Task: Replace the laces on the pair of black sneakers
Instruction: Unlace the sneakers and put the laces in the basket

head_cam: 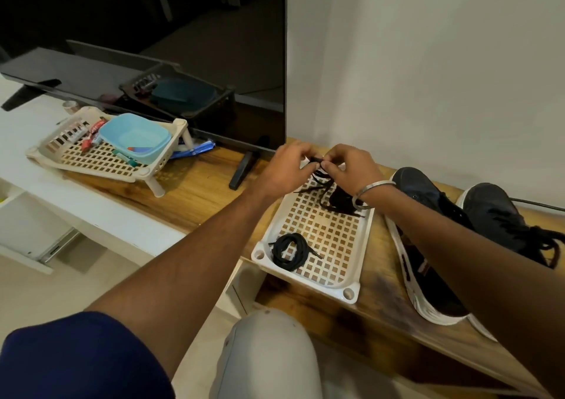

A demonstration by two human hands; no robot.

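Both hands meet at centre frame above the far end of the white lattice tray [351,282]: the left hand [286,169] and right hand [351,169] each pinch a black lace [318,162], its loose length trailing into the tray. A coiled lace [287,250] lies at the tray's near left corner. The black sneakers [452,230] sit on the wooden shelf [195,191] at right of frame.

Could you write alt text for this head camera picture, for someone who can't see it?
Seen from above, a person's left hand and right hand pinch a black lace over a white lattice tray on a wooden shelf. A coiled lace lies in the tray's near corner; two black sneakers rest to the right.
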